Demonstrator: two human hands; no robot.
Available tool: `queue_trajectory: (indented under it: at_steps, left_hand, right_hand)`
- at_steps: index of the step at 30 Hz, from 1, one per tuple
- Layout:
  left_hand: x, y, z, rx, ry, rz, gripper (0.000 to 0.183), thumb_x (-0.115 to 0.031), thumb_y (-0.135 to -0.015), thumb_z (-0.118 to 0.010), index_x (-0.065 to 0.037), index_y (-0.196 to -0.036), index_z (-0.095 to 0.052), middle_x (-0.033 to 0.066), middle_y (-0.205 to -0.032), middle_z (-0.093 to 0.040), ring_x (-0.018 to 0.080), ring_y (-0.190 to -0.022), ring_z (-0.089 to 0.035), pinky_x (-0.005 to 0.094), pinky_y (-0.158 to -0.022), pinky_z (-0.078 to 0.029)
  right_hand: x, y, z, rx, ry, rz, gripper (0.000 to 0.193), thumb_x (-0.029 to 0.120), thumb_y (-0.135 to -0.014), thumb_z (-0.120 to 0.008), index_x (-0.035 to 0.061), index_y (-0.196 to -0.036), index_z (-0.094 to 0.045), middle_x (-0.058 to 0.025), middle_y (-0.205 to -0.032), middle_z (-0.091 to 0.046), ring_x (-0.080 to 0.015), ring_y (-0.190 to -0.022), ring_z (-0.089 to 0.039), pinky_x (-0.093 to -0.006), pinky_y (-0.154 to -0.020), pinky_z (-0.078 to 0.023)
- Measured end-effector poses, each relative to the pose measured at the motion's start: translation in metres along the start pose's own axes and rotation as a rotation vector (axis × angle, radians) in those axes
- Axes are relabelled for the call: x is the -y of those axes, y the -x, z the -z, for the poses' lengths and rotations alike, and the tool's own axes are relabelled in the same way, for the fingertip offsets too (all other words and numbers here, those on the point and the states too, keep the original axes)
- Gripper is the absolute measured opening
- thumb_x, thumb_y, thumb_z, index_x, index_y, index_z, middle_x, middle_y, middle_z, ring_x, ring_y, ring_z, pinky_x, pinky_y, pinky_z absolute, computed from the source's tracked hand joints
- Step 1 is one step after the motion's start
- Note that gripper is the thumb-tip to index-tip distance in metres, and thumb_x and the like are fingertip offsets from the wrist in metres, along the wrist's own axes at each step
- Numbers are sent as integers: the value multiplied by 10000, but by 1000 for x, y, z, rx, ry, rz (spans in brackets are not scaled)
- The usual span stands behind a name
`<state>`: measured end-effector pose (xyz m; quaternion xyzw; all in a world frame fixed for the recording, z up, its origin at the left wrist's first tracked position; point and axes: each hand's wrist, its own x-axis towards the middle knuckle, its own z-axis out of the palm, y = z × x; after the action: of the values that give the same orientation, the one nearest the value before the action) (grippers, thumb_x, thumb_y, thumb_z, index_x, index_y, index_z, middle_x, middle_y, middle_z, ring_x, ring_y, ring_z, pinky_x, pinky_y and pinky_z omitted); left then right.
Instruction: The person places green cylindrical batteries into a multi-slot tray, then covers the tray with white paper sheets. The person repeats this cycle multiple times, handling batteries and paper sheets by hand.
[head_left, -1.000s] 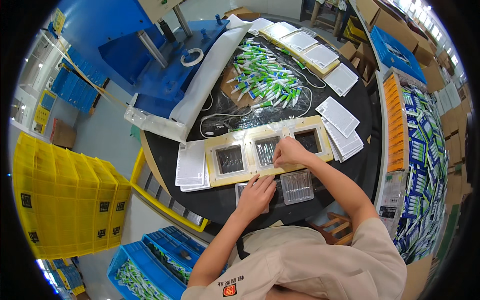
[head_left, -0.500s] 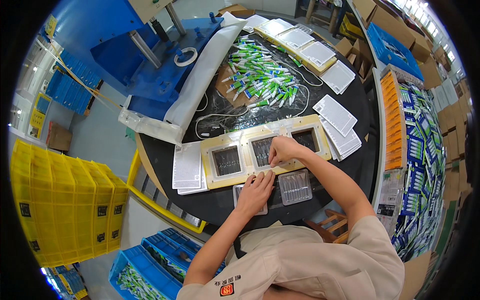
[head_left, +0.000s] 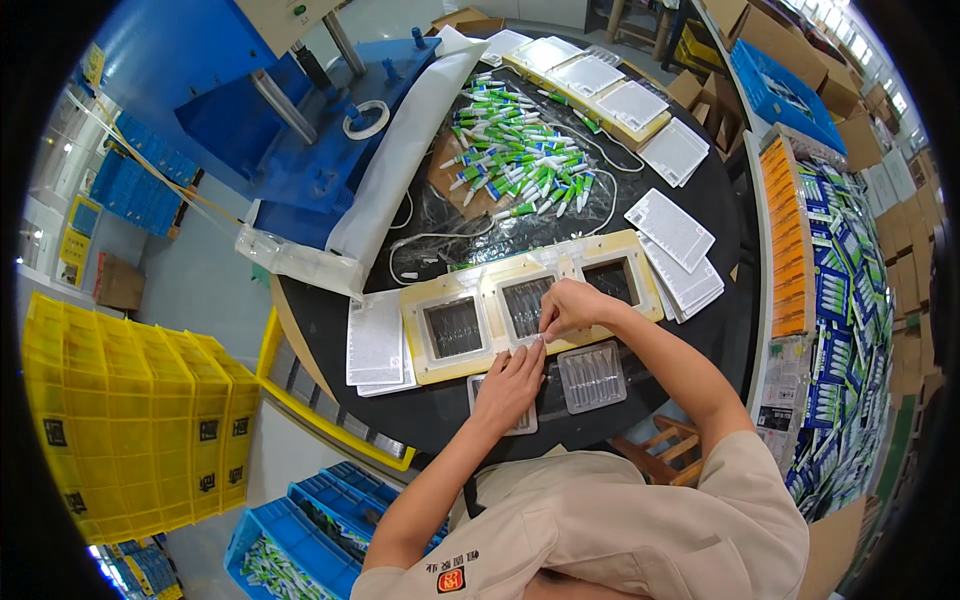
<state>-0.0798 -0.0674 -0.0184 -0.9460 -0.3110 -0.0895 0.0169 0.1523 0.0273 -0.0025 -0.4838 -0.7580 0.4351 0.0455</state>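
A yellow and white frame (head_left: pixel 494 325) with three square openings lies on the black round table. Clear ribbed plastic trays sit in at least the left and middle openings. My right hand (head_left: pixel 577 306) bends over the front edge of the middle opening, thumb and fingers pinched together; whatever is between them is too small to make out. Just to its left, my left hand (head_left: pixel 509 386) rests with fingers stretched out, its tips on the frame's front edge. Under that hand a clear plastic tray is partly covered. Another clear blister tray (head_left: pixel 591 378) lies to the right of it.
Beyond the frame is a heap of green, white and blue tubes (head_left: pixel 530 150). Printed white cards (head_left: pixel 376 340) flank the frame on both sides. A second loaded frame (head_left: pixel 600 85) lies at the far side. A blue press (head_left: pixel 320 150) stands at left; yellow crates (head_left: pixel 130 420) are nearby.
My right hand has shifted slightly to the right along the middle opening's front edge, still pinched. My left hand has barely moved, and the frame stays in place.
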Motion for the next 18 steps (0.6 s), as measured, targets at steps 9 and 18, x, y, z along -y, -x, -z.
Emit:
queue_trajectory:
  at_steps: [9,18]
  left_hand:
    - [-1,-2,-6,-17,10,-6,551,-233,-932,-658,3,-1414,-529,120,-1476,-534,255,-1284,-539,407,-1085,-415]
    - [-5,0,-7,-40,32,28,530,-203,-925,-655,0,-1401,-540,128,-1472,-539,262,-1281,-549,409,-1081,-426]
  right_hand:
    - [-11,4,-9,-69,-38,21,203,257,-746,-848,118,-893,-825,-63,-873,-759,-262,-822,-723,-367,-717,-548]
    - [-8,2,-4,-8,-93,-49,171,222,-762,-830,119,-898,-824,-83,-828,-764,-270,-787,-726,-369,-704,-548]
